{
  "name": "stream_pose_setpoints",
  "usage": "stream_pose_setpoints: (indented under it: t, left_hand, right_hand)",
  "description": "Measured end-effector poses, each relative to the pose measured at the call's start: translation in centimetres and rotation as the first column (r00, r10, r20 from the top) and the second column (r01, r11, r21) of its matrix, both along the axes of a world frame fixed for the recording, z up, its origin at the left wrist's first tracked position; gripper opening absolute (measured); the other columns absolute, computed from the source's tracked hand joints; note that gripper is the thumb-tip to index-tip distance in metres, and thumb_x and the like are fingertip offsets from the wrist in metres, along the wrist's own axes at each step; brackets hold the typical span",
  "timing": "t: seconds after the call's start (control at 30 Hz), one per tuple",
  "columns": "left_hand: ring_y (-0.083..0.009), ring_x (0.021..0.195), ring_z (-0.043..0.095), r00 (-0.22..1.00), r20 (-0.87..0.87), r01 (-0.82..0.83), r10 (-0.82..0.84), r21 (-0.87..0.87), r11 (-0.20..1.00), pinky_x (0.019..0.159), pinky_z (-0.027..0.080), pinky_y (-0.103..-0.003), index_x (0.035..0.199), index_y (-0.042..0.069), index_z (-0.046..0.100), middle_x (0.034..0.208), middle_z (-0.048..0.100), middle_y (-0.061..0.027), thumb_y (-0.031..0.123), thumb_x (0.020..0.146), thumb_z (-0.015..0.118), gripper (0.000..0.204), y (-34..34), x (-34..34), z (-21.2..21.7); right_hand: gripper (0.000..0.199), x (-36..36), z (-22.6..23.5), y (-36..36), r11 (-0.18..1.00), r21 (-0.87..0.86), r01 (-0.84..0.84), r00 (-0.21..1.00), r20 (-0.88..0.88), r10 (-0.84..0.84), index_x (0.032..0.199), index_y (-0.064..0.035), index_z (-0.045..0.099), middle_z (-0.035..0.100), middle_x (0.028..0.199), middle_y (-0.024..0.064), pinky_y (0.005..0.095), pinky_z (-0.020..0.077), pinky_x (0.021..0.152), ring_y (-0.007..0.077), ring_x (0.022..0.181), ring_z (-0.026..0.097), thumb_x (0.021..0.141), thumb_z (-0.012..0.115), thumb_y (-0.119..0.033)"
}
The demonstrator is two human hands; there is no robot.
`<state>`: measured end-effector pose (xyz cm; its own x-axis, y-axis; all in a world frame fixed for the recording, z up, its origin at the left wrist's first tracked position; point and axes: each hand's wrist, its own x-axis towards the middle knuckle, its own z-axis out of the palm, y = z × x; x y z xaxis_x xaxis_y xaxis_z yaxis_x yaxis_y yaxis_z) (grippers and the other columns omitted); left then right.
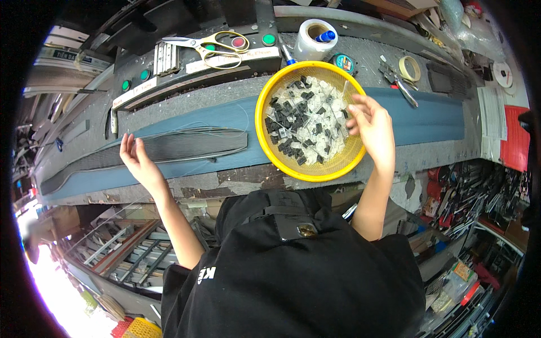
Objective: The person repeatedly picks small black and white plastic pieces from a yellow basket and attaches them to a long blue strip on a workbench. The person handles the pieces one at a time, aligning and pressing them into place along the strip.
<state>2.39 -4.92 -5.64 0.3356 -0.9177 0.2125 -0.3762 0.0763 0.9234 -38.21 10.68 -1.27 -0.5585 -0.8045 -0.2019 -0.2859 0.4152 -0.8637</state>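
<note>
My left hand (141, 163) is at the left end of the bench, its fingers slightly spread and nothing visible between them. It hovers over a long dark pleated mesh strip (197, 147), which lies on a blue-grey strip (225, 115); thin loose cords trail across both. On the right, my right hand (373, 128) reaches over the rim of a yellow round basket (262, 135), fingers apart and loosely bent. Small black and clear plastic pieces (309, 121) fill the basket's middle. The right fingertips are close to the clear pieces; no piece shows in them.
Gold-handled scissors (217, 49) lie on a long box beside green and red buttons (269, 39). Behind the basket stand a roll of clear film (314, 45) with a blue marker in it and a tape measure (343, 63). Pliers (403, 87) and a tape roll (409, 68) lie right.
</note>
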Motion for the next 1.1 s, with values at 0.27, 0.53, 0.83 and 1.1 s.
stream_pose_setpoints:
  t: [0.27, 0.53, 0.83, 1.1]
  left_hand:
    - [-0.0247, 0.118, 0.049, 0.921, 0.298, 0.285, -0.25, -0.077, 0.955, 0.099, 0.038, -0.038, 0.129, 0.005, 0.052, 0.128, 0.053, -0.0122, 0.015, 0.092, 0.063, 0.04, 5.1, -8.1, 0.7]
    - [-0.0259, 0.117, 0.05, 0.908, 0.283, 0.35, -0.309, -0.11, 0.93, 0.096, 0.039, -0.037, 0.124, 0.005, 0.053, 0.127, 0.054, -0.0127, 0.007, 0.088, 0.063, 0.037, 6.2, -8.5, 1.3]
    - [-0.028, 0.115, 0.052, 0.844, 0.211, 0.518, -0.494, -0.076, 0.852, 0.097, 0.04, -0.039, 0.119, 0.005, 0.057, 0.124, 0.056, -0.014, 0.007, 0.088, 0.063, 0.032, 5.2, -5.7, 1.7]
    - [-0.0281, 0.113, 0.056, 0.727, 0.147, 0.685, -0.671, -0.074, 0.725, 0.096, 0.043, -0.039, 0.112, 0.006, 0.061, 0.118, 0.059, -0.0129, 0.007, 0.089, 0.061, 0.024, 2.7, -2.4, 2.8]
  right_hand:
    - [0.014, 0.1, -2.2, 1.0, 0.848, 0.456, -0.269, 0.641, -0.572, 0.511, 0.086, 0.0031, 0.065, 0.065, 0.079, 0.0248, 0.045, 0.052, 0.073, 0.0402, 0.081, 0.066, 0.073, 0.06, 0.002]
    - [0.016, 0.0, -1.2, 1.1, 0.836, 0.419, -0.355, 0.685, -0.491, 0.538, 0.085, 0.002, 0.062, 0.064, 0.074, 0.0205, 0.0472, 0.0509, 0.073, 0.0404, 0.082, 0.065, 0.07, 0.057, 0.005]
    - [0.012, 0.1, -2.4, 0.6, 0.849, 0.46, -0.26, 0.622, -0.593, 0.511, 0.077, 0.0015, 0.067, 0.065, 0.077, 0.024, 0.0448, 0.0522, 0.071, 0.04, 0.077, 0.066, 0.069, 0.059, 0.004]
    - [0.012, 1.6, 0.5, 0.5, 0.933, 0.358, -0.039, 0.643, -0.706, 0.297, 0.082, 0.0017, 0.069, 0.066, 0.075, 0.0209, 0.0382, 0.0532, 0.067, 0.0334, 0.072, 0.068, 0.073, 0.062, 0.003]
